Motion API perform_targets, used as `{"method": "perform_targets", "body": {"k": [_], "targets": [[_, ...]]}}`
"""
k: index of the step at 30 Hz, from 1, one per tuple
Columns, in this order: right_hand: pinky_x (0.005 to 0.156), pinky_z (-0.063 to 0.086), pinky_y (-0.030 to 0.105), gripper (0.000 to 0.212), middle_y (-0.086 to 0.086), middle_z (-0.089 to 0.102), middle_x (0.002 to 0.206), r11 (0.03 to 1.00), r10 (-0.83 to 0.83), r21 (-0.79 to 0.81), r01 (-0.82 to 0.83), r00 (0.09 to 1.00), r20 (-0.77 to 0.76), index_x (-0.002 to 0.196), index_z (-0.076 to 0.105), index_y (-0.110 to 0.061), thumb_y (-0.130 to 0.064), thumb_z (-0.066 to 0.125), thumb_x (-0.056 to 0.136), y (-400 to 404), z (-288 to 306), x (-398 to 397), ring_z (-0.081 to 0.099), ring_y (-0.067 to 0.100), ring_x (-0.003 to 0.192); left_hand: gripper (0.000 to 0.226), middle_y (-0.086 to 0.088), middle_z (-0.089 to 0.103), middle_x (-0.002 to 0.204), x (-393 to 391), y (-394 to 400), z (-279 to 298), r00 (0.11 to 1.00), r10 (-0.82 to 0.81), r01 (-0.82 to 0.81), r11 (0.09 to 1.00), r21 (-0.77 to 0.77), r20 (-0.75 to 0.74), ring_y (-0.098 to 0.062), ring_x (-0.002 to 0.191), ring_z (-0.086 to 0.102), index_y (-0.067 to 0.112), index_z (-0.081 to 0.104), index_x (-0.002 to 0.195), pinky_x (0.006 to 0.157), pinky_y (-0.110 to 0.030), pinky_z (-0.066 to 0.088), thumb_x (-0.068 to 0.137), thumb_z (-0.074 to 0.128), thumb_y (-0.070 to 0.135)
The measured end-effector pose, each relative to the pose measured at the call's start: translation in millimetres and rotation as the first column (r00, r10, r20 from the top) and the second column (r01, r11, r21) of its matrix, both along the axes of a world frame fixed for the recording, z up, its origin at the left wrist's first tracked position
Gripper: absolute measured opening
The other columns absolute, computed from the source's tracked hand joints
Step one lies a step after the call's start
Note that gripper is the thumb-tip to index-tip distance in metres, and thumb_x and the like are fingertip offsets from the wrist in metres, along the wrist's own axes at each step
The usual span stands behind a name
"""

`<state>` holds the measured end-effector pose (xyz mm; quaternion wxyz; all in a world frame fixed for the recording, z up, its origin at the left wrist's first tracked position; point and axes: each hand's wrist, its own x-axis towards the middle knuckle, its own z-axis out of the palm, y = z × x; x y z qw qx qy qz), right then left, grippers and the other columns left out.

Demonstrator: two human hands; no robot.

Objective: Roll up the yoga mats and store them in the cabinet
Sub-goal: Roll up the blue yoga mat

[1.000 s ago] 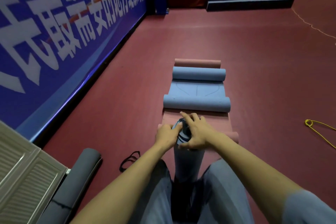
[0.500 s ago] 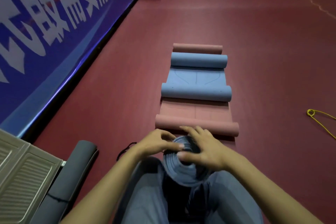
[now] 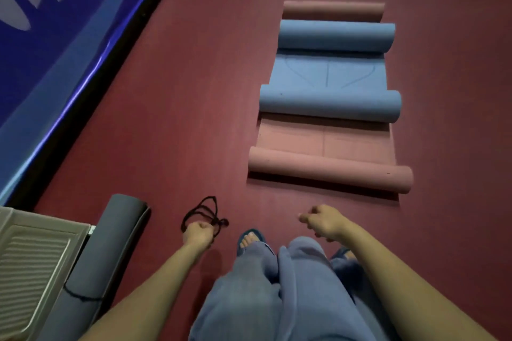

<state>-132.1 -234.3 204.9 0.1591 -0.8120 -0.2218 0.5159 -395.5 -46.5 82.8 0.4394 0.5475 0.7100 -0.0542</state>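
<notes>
My left hand [image 3: 198,234] is closed in a fist on a black strap [image 3: 201,210] that lies looped on the red floor. My right hand [image 3: 322,221] hovers in front of my knees with its fingers curled and nothing in them. A blue-grey rolled mat [image 3: 302,282] stands upright between my legs, hard to tell apart from my trousers. Ahead lies a pink mat [image 3: 327,171] with both ends rolled in. A blue mat [image 3: 329,104] rests on it, its ends rolled too.
A dark grey rolled mat [image 3: 122,241], tied with a black strap, lies at the left against a white louvred cabinet door [image 3: 36,260]. A blue banner wall [image 3: 55,36] runs along the left side. Red floor surrounds the mats.
Both hands have let go of the top of the blue-grey roll. My left hand has moved down left onto the black strap, my right hand has moved right, and the view has tilted down.
</notes>
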Motion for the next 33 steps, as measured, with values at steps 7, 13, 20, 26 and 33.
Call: {"method": "perform_targets", "body": {"k": [7,13,20,26,33], "targets": [[0.079,0.047,0.032,0.034,-0.006,0.067,0.089,0.989,0.139,0.026,-0.143,0.985,0.104,0.095,0.063,-0.021,-0.055,0.056,0.094,36.6,-2.9,-3.5,0.062,0.019,0.09,0.04,-0.019,0.061,0.133,0.5,15.3,-119.1,0.875,-0.355,0.346,0.934,-0.087,-0.329,-0.037,0.123,0.059,0.005,0.055,0.13,0.098,-0.037,0.047,0.092,0.055,0.016],[0.08,0.049,0.029,0.039,-0.011,0.066,0.09,0.964,0.267,-0.018,-0.266,0.958,0.101,0.101,0.061,-0.03,-0.065,0.052,0.088,41.0,-2.6,-21.0,0.06,0.007,0.085,0.05,-0.014,0.041,0.147,-13.2,3.0,-212.8,0.792,-0.433,0.477,0.879,-0.007,-0.43,-0.036,0.124,0.054,0.01,0.043,0.143,0.1,-0.043,0.046,0.096,0.058,0.019],[0.07,0.048,0.025,0.037,-0.015,0.067,0.076,0.971,0.235,0.018,-0.239,0.964,0.128,0.086,0.063,-0.032,-0.068,0.054,0.082,59.7,-6.1,-29.7,0.06,0.0,0.072,0.026,-0.003,0.062,0.121,-34.8,9.4,-203.3,0.399,-0.682,0.867,0.499,0.008,-0.613,-0.025,0.118,0.056,0.017,0.06,0.12,0.097,-0.037,0.039,0.097,0.05,0.025],[0.09,0.05,0.033,0.028,-0.006,0.068,0.103,0.949,0.228,0.141,-0.282,0.924,0.307,0.105,0.065,-0.023,-0.048,0.062,0.092,68.8,-1.2,-36.6,0.064,0.018,0.099,0.016,-0.01,0.07,0.086,-12.6,77.9,-43.7,0.706,-0.702,0.697,0.665,0.269,-0.094,-0.036,0.083,0.064,0.018,0.049,0.092,0.072,-0.041,0.045,0.093,0.054,0.033],[0.125,0.011,0.03,0.111,-0.013,0.016,0.163,0.718,0.33,0.501,-0.483,0.87,0.366,0.16,0.016,-0.026,-0.048,0.084,0.075,84.9,87.2,-70.6,0.0,0.008,0.154,0.009,-0.003,0.068,0.068,19.5,65.8,192.1,0.474,-0.741,0.688,0.649,0.325,0.476,-0.022,0.064,0.061,0.017,0.059,0.086,0.066,-0.038,0.047,0.093,0.063,0.023]]}}
